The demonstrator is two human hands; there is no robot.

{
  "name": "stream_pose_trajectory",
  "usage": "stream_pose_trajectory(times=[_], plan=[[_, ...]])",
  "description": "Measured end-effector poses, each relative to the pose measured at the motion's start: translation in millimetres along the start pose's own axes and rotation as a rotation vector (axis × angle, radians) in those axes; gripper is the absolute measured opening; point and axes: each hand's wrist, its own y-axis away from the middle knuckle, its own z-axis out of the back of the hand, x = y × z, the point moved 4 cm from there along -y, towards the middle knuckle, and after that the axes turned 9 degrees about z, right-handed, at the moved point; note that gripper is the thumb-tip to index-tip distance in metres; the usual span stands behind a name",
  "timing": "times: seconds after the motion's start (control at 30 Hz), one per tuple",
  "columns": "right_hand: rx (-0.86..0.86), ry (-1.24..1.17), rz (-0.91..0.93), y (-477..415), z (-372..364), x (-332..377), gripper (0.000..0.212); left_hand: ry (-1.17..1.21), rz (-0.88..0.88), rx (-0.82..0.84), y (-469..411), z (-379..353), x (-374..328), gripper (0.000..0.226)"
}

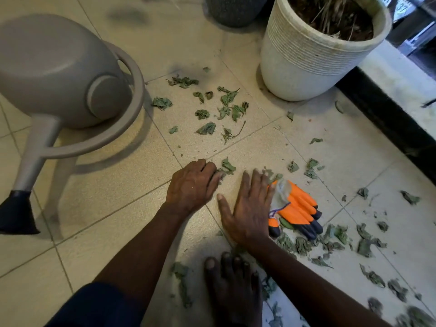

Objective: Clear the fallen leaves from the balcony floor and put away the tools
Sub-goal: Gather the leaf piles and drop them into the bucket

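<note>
Dry green leaves [219,107] lie scattered over the tiled balcony floor [106,204], with more leaves to the right [339,237] and near my bare foot [233,284]. My left hand [191,185] rests on the floor with its fingers curled over a few leaves [227,166]. My right hand [247,208] lies flat and spread on the tiles, its fingers touching a pair of orange and dark garden gloves [297,208] lying on the floor.
A grey watering can [59,72] with a dark spout tip stands at the left. A white ribbed planter [313,55] with dry soil stands at the upper right, a dark pot [233,10] behind it. A dark ledge [387,114] borders the right side.
</note>
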Motion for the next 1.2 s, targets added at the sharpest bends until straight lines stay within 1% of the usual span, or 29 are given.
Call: stream_pose_trajectory(times=[0.07, 0.13, 0.23, 0.4, 0.47, 0.5, 0.6, 0.63, 0.7, 0.8, 0.87, 0.9, 0.93, 0.97, 1.0, 1.07, 1.1, 1.13, 1.17, 1.2], plan=[[0.034, 0.029, 0.147, 4, -7, 7, 0.094, 0.006, 0.033, -0.009, 0, 3, -2, 0.027], [0.064, 0.086, 0.287, 0, -10, 12, 0.094, 0.006, 0.057, -0.017, 0, 6, -3, 0.025], [0.072, 0.139, 0.403, -18, -8, 18, 0.094, 0.005, 0.114, -0.026, 0, 9, -2, 0.024], [0.081, 0.078, 0.587, -42, -7, 18, 0.089, 0.026, 0.242, -0.048, -2, 11, 3, 0.023], [0.048, 0.065, 0.608, -43, -5, 18, 0.079, 0.054, 0.271, -0.059, -2, 11, 6, 0.022], [0.008, 0.069, 0.611, -43, -2, 20, 0.071, 0.079, 0.285, -0.066, -2, 11, 8, 0.023], [-0.174, 0.105, 0.650, -38, 5, 22, 0.032, 0.160, 0.313, -0.088, -1, 13, 12, 0.031], [-0.220, 0.126, 0.683, -37, 5, 22, 0.028, 0.181, 0.315, -0.101, -1, 14, 12, 0.032], [-0.229, 0.141, 0.712, -37, 3, 19, 0.036, 0.204, 0.311, -0.120, 1, 16, 12, 0.033], [-0.214, 0.145, 0.701, -46, 3, 17, 0.046, 0.217, 0.313, -0.122, 3, 18, 11, 0.032], [-0.235, 0.072, 0.657, -54, 6, 12, 0.051, 0.299, 0.350, -0.123, -6, 22, 10, 0.033], [-0.263, -0.019, 0.594, -58, 9, 9, 0.053, 0.355, 0.378, -0.125, -14, 25, 10, 0.035], [-0.282, -0.175, 0.482, -63, 13, 6, 0.056, 0.427, 0.411, -0.121, -26, 29, 10, 0.039], [-0.288, -0.402, 0.305, -69, 22, 3, 0.058, 0.507, 0.440, -0.095, -42, 32, 8, 0.043], [-0.291, -0.672, 0.088, -75, 26, -2, 0.060, 0.599, 0.465, -0.051, -56, 36, 4, 0.045], [-0.359, -1.213, -0.442, -86, 35, -15, 0.060, 0.821, 0.512, 0.046, -80, 46, -16, 0.046], [-0.397, -1.431, -0.706, -90, 38, -21, 0.056, 0.926, 0.545, 0.094, -88, 50, -29, 0.046], [-0.396, -1.645, -0.924, -95, 41, -29, 0.050, 1.013, 0.573, 0.140, -95, 51, -45, 0.047], [-0.386, -1.841, -1.051, -98, 46, -33, 0.048, 1.093, 0.602, 0.166, -100, 52, -62, 0.047], [-0.411, -2.014, -1.101, -102, 59, -36, 0.051, 1.169, 0.629, 0.174, -105, 54, -79, 0.045]])
